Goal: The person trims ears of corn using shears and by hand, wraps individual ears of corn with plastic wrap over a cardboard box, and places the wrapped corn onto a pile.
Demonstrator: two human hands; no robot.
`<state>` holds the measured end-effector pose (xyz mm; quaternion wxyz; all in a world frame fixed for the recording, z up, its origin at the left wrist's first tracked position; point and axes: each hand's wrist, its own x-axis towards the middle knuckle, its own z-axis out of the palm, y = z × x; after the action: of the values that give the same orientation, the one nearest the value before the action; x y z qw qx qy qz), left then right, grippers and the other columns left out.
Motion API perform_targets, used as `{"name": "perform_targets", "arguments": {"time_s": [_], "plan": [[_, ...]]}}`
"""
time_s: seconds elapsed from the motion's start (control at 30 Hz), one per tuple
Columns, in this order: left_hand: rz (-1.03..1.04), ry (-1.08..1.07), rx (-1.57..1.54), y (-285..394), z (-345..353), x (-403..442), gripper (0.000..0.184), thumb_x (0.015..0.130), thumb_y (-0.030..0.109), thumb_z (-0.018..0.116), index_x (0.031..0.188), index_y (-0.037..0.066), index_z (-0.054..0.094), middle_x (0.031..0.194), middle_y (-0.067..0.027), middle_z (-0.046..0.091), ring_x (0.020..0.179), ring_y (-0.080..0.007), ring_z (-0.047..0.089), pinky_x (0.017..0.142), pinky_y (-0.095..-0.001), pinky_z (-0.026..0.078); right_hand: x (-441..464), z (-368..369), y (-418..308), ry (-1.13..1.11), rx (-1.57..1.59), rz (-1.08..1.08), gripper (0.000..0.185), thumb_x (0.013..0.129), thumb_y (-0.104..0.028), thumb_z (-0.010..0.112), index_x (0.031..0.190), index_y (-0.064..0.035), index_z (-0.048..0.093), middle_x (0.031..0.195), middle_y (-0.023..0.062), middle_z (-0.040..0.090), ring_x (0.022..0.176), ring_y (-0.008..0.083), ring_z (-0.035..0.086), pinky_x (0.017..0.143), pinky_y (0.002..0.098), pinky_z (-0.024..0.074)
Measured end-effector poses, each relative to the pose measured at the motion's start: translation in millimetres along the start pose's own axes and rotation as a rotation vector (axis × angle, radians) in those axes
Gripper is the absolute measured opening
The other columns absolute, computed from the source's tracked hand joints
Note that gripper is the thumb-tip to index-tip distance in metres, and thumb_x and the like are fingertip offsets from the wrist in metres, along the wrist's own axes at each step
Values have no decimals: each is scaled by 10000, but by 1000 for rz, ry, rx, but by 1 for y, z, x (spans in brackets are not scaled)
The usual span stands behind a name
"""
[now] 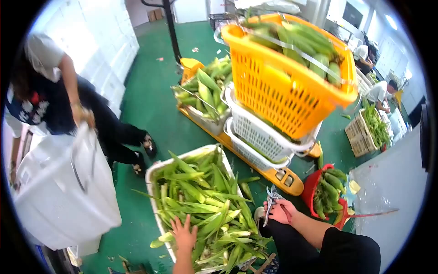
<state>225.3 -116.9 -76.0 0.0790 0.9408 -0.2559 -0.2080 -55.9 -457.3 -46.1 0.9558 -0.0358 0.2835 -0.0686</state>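
Spread over a white bin [151, 192] heaped with green corn husks [210, 214] is my left hand [184, 234], its fingers apart and nothing in them. My right hand [280, 212] rests near my knee, wrapped around the handles of metal pruning shears [272, 196], whose blades point up. Just right of it stands a red basket [309, 194] of green corn ears [329, 189].
An orange crate [273, 86] of corn sits on white baskets [260, 132] on a yellow pallet jack [287, 180]. At left a person [50, 105] holds a large white tub [68, 187]. Other people [379, 93] work at far right beside a crate [360, 132].
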Motion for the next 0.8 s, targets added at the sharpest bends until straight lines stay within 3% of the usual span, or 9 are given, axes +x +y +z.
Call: {"name": "perform_targets", "arguments": {"time_s": [0.1, 0.13, 0.23, 0.37, 0.4, 0.43, 0.53, 0.67, 0.8], "plan": [[-126, -57, -300, -18, -25, -79, 749, 928, 426, 657, 1595, 362, 321, 1478, -203, 535, 1318, -431, 525, 1145, -529, 369, -2, 4, 4, 152, -49, 27, 324, 944, -210, 608, 1185, 5, 592, 1196, 163, 639, 1182, 336, 587, 1093, 545, 435], [-290, -40, -497, -14, -39, -119, 700, 930, 393, 638, 1572, 342, 365, 1207, -160, 715, 1058, -412, 672, 993, -473, 506, 2, 2, 11, 286, -91, -4, 266, 935, -209, 606, 1131, -29, 597, 1180, 142, 641, 1167, 326, 592, 1075, 557, 443], [-530, -48, -537, -31, -49, -240, 473, 935, 397, 627, 1392, 279, 600, 1059, -147, 751, 1001, -361, 703, 892, -473, 548, -17, 37, 25, 635, -263, -31, 180, 880, -250, 629, 1016, -140, 590, 1095, 47, 643, 1053, 262, 614, 993, 540, 462], [-695, 142, -635, -38, -35, -425, 425, 962, 342, 588, 1276, 60, 638, 1171, -193, 706, 1025, -368, 685, 921, -434, 544, -59, 114, 25, 535, -491, 248, 232, 890, -298, 635, 1061, -143, 605, 1061, 20, 659, 1061, 245, 619, 1013, 532, 441], [-642, -190, -338, -33, -57, -468, 424, 960, 345, 592, 1269, 59, 647, 1181, -212, 701, 1082, -383, 663, 957, -431, 527, -76, 159, 34, 498, -616, 263, 277, 884, -267, 666, 1100, -104, 612, 1091, 28, 662, 1107, 251, 615, 1015, 501, 447], [-1012, -58, -893, -6, -107, -500, 441, 956, 350, 598, 1285, 61, 651, 1212, -212, 696, 1094, -391, 661, 966, -429, 524, -75, 173, 32, 445, -749, 391, 271, 881, -240, 665, 1077, -77, 575, 1121, 77, 676, 1078, 263, 631, 1033, 503, 462], [-1363, 222, -959, 50, -108, -590, 435, 942, 364, 622, 1267, 78, 662, 1154, -176, 723, 1052, -326, 685, 920, -406, 533, -49, 208, 25, 264, -1173, 683, 266, 900, -122, 669, 1126, -31, 564, 1010, 130, 686, 938, 288, 672, 879, 467, 564], [-1669, 955, -1094, 183, -1, -653, 328, 940, 276, 605, 1190, 72, 662, 977, -149, 728, 854, -289, 679, 787, -396, 534, -20, 282, 30, -8, -1731, 806, 327, 868, -60, 680, 1136, -76, 492, 876, 120, 648, 766, 257, 677, 641, 393, 566], [-1972, 668, -1241, 382, 74, -616, 276, 928, 289, 594, 1067, 72, 694, 1035, -205, 721, 980, -372, 689, 879, -435, 545, 35, 288, 8, 57, -1707, 698, 171, 868, -96, 655, 958, -115, 511, 712, 62, 554, 615, 222, 558, 575, 387, 519]]}}
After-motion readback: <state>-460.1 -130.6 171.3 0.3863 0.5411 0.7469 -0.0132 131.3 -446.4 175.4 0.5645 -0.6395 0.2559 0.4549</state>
